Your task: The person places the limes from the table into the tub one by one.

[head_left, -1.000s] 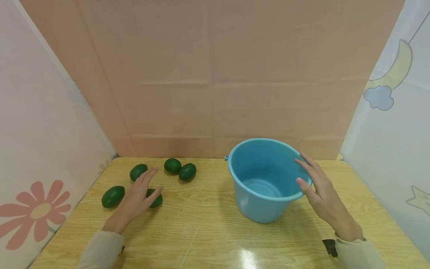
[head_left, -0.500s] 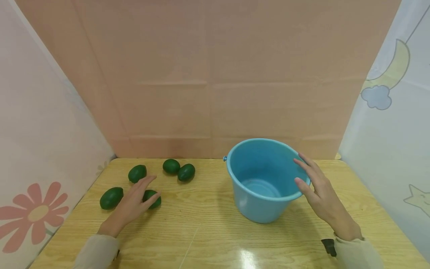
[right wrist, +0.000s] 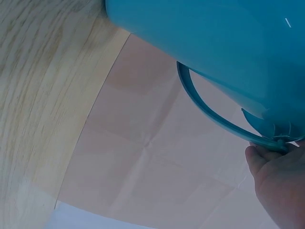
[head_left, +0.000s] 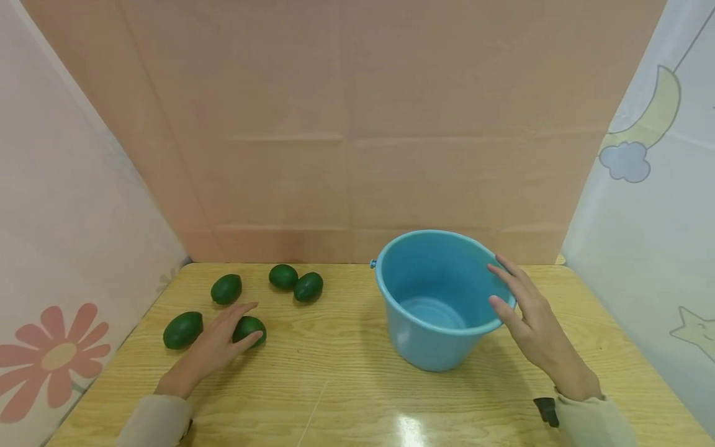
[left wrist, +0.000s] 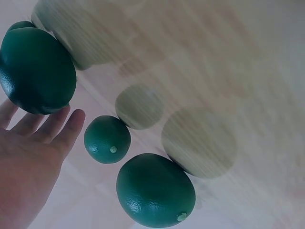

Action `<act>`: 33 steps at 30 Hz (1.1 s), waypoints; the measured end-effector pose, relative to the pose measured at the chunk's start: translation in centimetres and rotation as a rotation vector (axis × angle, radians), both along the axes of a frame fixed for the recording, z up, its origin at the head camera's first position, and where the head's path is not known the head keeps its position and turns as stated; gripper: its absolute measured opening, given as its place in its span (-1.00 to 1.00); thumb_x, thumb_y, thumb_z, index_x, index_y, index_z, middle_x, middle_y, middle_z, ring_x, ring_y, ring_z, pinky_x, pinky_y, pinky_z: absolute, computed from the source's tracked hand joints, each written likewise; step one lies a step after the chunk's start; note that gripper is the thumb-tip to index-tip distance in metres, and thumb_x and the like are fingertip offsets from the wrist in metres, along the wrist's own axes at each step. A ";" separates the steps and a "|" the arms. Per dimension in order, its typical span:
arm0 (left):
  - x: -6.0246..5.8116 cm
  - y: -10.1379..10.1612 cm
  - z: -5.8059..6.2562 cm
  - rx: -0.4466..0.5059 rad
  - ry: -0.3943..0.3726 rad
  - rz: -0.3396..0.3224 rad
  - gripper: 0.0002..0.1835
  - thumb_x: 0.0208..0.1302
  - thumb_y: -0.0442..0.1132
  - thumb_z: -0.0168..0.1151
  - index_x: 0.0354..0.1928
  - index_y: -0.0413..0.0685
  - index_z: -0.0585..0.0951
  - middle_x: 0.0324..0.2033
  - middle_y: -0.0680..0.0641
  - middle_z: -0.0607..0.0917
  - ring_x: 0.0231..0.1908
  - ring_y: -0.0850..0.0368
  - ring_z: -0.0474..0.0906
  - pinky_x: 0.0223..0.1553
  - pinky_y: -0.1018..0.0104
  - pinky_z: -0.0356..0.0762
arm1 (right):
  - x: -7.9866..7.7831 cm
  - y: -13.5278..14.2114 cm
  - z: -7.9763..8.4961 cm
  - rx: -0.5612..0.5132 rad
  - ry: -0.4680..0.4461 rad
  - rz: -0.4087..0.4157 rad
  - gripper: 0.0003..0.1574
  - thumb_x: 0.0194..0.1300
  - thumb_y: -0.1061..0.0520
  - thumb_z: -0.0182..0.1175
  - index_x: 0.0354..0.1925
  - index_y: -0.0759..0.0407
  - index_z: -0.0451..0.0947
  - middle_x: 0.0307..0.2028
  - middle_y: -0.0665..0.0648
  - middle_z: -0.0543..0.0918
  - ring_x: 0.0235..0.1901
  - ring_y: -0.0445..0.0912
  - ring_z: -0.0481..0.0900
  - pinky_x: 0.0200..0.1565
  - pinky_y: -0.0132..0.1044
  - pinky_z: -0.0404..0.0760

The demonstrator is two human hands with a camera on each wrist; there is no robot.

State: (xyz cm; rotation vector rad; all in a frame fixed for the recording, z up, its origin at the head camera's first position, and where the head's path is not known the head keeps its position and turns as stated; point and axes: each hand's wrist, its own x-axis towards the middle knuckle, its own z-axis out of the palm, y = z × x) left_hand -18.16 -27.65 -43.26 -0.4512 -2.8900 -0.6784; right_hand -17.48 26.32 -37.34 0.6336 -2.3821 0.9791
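Note:
My left hand [head_left: 215, 349] reaches around a glossy dark green oval fruit [head_left: 249, 331], with fingers on its far left side and the thumb in front. In the left wrist view the fingers lie spread and slightly bent beside a large green fruit [left wrist: 38, 71]; firm contact cannot be told. To the right stands a light blue plastic bucket [head_left: 430, 347], its inside bare. My right hand [head_left: 533, 323] holds its right rim, thumb and fingertips reaching over the edge. In the right wrist view those fingers are at the end of the bucket's handle [right wrist: 209, 112], partly hidden.
More green fruits lie on the wooden table [head_left: 335, 397]: one at the left [head_left: 184, 329], one behind the hand [head_left: 226, 289], and a pair farther back, a fruit [head_left: 283, 277] beside another fruit [head_left: 308, 287]. A brown paper backdrop [head_left: 346, 155] and printed side sheets surround the table.
My left hand has drawn back slightly toward me and left, its fingers lowering around the nearest fruit, more of which now shows. The right hand and bucket hold still.

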 end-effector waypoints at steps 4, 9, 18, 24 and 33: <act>0.0 -0.1 0.0 0.013 -0.033 0.003 -0.28 0.37 0.12 0.22 0.40 -0.18 0.34 0.35 -0.33 0.40 0.35 -0.41 0.27 0.21 -0.40 0.34 | 0.1 -0.1 0.1 -0.006 0.002 -0.001 -0.34 0.42 0.26 0.03 0.45 0.15 0.27 0.53 0.04 0.14 0.49 -0.37 0.00 0.34 -0.55 0.06; -0.1 -0.2 0.0 0.017 -0.066 0.005 -0.31 0.35 0.13 0.24 0.36 -0.15 0.41 0.31 -0.29 0.48 0.32 -0.36 0.36 0.21 -0.34 0.39 | 0.2 -0.2 0.2 -0.012 0.008 -0.001 -0.34 0.41 0.26 0.03 0.44 0.12 0.28 0.53 0.02 0.15 0.48 -0.37 0.02 0.29 -0.63 0.05; -0.1 -0.3 0.2 0.032 -0.120 -0.007 -0.35 0.24 0.12 0.36 0.28 -0.03 0.51 0.24 -0.23 0.54 0.24 -0.32 0.46 0.14 -0.27 0.48 | -0.1 -0.1 0.0 -0.001 0.008 -0.001 -0.35 0.41 0.27 0.03 0.44 0.18 0.27 0.53 0.04 0.14 0.48 -0.39 0.00 0.29 -0.65 0.04; -0.2 -0.6 0.2 0.040 -0.138 -0.038 -0.30 0.12 -0.11 0.50 0.30 -0.10 0.47 0.23 -0.27 0.52 0.21 -0.32 0.48 0.13 -0.25 0.51 | 0.0 -0.2 0.1 -0.018 0.018 0.005 -0.34 0.40 0.27 0.05 0.44 0.17 0.28 0.52 0.06 0.16 0.49 -0.36 0.02 0.30 -0.64 0.04; -0.1 -0.5 0.3 0.046 -0.133 -0.034 -0.30 0.13 -0.11 0.49 0.30 -0.13 0.47 0.23 -0.29 0.52 0.21 -0.34 0.48 0.13 -0.26 0.50 | 0.0 -0.3 0.2 -0.019 0.025 0.004 -0.33 0.39 0.28 0.05 0.44 0.16 0.28 0.52 0.07 0.17 0.49 -0.34 0.04 0.32 -0.63 0.04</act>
